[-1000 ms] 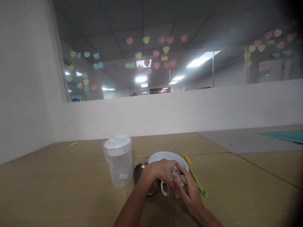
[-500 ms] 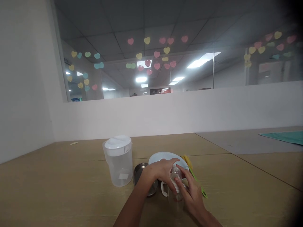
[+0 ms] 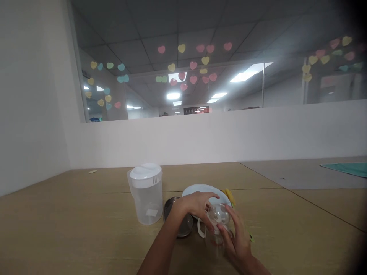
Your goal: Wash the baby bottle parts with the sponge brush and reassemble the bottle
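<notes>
Head view: low in the middle of the frame, a little right of centre, a small clear bottle [image 3: 215, 233] with a white handle loop stands on the wooden table [image 3: 86, 236], and a clear domed cap [image 3: 219, 215] sits tilted at its top, its open side turned toward the camera so the inside shows. The left hand [image 3: 197, 208] comes in from the lower centre and curls its fingers over the dome from the left and above, pinching the cap. The right hand [image 3: 239, 242] rises from the bottom edge and wraps its fingers around the bottle body from the right; that hold looks meant to steady the bottle while the other hand works the cap, though whether the cap rests on the neck or is just off it cannot be told. Just behind the hands lies a pale blue plate [image 3: 200, 189], with a steel dish [image 3: 174, 214] touching the left forearm's line at its left, and a yellow and green brush [image 3: 231, 196] peeking out at the plate's right. Further left stands a frosted lidded pitcher [image 3: 146, 194], close at hand yet apart from the bottle. At the far right edge lies a teal cloth [image 3: 346, 169].
</notes>
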Available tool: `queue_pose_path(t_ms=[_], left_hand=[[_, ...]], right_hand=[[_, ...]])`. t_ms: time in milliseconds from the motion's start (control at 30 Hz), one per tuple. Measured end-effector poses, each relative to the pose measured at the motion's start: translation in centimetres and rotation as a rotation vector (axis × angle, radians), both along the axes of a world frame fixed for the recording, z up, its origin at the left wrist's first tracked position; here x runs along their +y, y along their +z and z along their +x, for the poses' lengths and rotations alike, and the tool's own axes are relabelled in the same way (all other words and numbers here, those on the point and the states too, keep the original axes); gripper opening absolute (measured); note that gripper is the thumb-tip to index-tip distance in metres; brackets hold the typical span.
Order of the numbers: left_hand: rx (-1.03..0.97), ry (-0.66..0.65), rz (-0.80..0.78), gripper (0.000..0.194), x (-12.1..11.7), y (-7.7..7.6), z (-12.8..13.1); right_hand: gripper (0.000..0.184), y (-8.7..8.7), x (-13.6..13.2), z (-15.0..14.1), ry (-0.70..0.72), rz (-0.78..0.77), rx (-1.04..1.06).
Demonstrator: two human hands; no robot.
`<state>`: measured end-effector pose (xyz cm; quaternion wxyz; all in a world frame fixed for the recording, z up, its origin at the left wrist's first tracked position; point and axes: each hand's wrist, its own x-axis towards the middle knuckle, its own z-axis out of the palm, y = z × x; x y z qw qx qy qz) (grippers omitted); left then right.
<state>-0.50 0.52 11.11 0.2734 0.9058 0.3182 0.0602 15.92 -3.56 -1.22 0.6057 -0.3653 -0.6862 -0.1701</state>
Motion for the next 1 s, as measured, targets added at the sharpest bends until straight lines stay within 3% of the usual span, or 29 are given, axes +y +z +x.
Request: queue_pose_path(t_ms=[167,267,433,533,733,1000], left_hand=[[0.006,0.012,-0.057,0.067,0.4,-0.3,-0.2],[0.024,0.001,-0.015,0.062,-0.1,0.0,0.1],[0.024,0.008,0.01,0.064,-0.5,0.1,0.3],[0.024,0.027,0.026,0.063,-0.4,-0.1,0.3],[0.023,0.041,0.025,0.064,-0.1,-0.4,0.4],[-0.004,0.017,0.048,0.059,-0.2,-0.2,0.4]], right_hand=[[0.048,-0.2,0.6,0.3,0.114,0.113,0.27],[0.048,1.0,1.0,0.0,0.1,-0.027,0.5],[0.056,2.6,1.5,0.3,0.199,-0.312,0.792],[0.051,2.5,2.2,0.9,0.237,-0.389,0.723],[0.023,1.9,3.3,2.3,0.102,-0.374,0.298],[0.029,1.9,4.1,2.7,0.285,-0.511,0.289]])
